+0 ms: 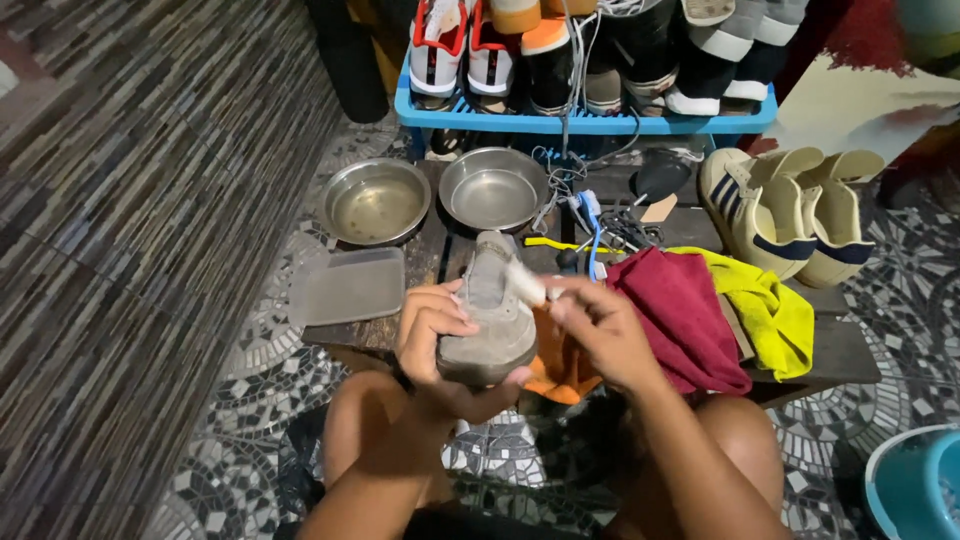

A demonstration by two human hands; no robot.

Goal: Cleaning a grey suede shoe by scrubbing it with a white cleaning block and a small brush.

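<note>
My left hand (pixel 432 345) grips a grey shoe (pixel 488 315) from the left side, its sole facing up and its toe pointing away from me. My right hand (pixel 598 330) holds a small white brush (pixel 527 283), blurred, whose tip rests on the upper part of the sole. An orange cloth (pixel 560 372) lies under the shoe on a low dark wooden table (pixel 840 355). My bare knees frame the bottom of the view.
Two metal bowls (pixel 376 200) (pixel 493 188) and a clear plastic lid (pixel 346 286) lie at the left. A red cloth (pixel 680 315), a yellow cloth (pixel 775 310) and a cream pair of sneakers (pixel 785 210) lie at the right. A blue shoe rack (pixel 585 123) stands behind. A blue basin (pixel 915 485) sits bottom right.
</note>
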